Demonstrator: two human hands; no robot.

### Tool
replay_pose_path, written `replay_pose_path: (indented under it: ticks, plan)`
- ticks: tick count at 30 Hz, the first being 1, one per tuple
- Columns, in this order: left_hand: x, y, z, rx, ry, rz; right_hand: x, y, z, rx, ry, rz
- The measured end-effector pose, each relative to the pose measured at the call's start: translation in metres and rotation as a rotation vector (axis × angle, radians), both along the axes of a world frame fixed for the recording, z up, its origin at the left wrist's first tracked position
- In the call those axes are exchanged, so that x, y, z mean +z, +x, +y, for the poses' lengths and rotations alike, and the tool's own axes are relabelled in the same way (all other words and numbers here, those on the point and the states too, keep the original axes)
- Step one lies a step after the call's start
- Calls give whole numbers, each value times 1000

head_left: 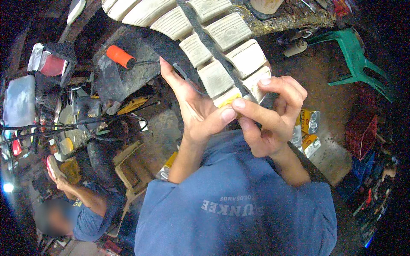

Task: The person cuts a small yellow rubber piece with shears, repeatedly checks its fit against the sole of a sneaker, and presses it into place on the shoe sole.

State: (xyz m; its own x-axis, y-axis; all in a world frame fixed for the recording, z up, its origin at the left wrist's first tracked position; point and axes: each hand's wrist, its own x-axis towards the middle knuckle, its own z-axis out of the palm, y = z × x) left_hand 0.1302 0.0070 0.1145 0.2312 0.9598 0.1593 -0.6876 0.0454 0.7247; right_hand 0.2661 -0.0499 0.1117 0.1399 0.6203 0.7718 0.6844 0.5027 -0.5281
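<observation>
A shoe (pixel 215 80) with a dark upper is held up close in front of me, its chunky sole facing the camera. White ridged blocks flank a dark groove along the sole. My left hand (pixel 194 106) grips the near end, thumb on the edge, with part of its fingers hidden behind the shoe. A small yellow patch (pixel 229 100) shows at that end, beside the left thumb. My right hand (pixel 273 115) is bent around the same end; one fingertip presses by the yellow patch and another rests on a white block.
An orange cylinder (pixel 121 57) lies on a dark surface (pixel 109 79) at left. Dark cables (pixel 64 126) cross the cluttered left side. A co-worker (pixel 92 205) sits lower left, holding a shoe (pixel 55 167). Rightward are a green plastic chair (pixel 356 59), a red crate (pixel 361 132) and yellow packages (pixel 308 121).
</observation>
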Motion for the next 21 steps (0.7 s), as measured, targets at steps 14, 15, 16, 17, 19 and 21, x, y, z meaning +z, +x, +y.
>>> replay_pose_path:
  ticks: [14,15,16,17,19,21]
  plan:
    - [-6,-2,6,-12,37,-11,-9,9,15,19,-36,17]
    - [-6,-3,7,-21,21,-16,-9,9,17,19,-34,6]
    - [-6,-4,7,-30,10,-17,-9,8,18,19,-30,-4]
    - [-6,-5,8,-39,1,-18,-8,8,18,24,-31,-10]
    - [-7,-6,9,-45,5,-25,-6,7,18,36,-32,-21]
    - [-7,-6,10,-44,7,-38,-4,7,17,43,-50,-42]
